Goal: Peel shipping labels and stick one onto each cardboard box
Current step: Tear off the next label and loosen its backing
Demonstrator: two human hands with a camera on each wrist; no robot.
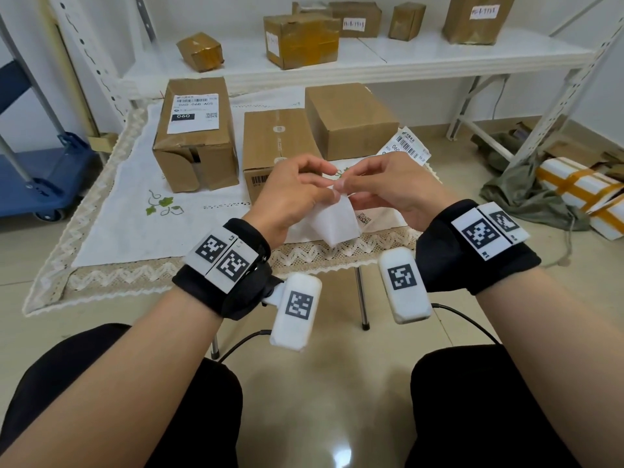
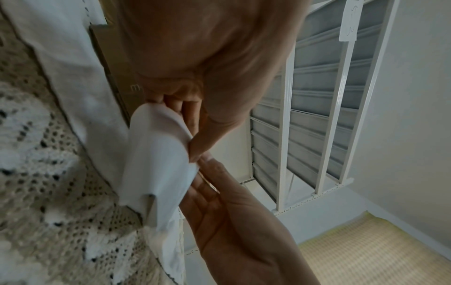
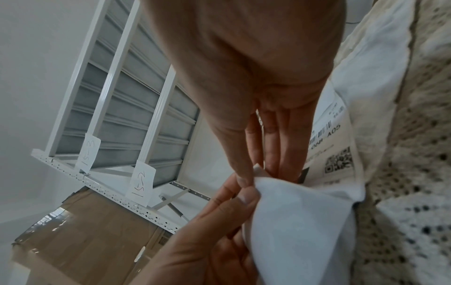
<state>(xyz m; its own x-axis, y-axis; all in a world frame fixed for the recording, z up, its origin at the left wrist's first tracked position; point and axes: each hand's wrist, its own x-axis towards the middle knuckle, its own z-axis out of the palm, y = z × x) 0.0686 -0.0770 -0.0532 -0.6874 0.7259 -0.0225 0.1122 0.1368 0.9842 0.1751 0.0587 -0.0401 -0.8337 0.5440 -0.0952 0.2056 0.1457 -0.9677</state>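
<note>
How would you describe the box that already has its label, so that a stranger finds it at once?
Look at the low table covered by a white cloth with a lace border, in front of the white shelf. Three cardboard boxes stand on it; take the tall box on the left. It alone has a white shipping label stuck on top, whereas the middle box and the right box have none.

Three brown cardboard boxes (image 1: pixel 196 136) sit on the lace-edged white tablecloth (image 1: pixel 111 231), five brown taped cardboard boxes (image 1: pixel 300 38) stand on the white shelf (image 1: pixel 422 52) at twelve o'clock, and two hands (image 1: pixel 297 194) work.
</note>
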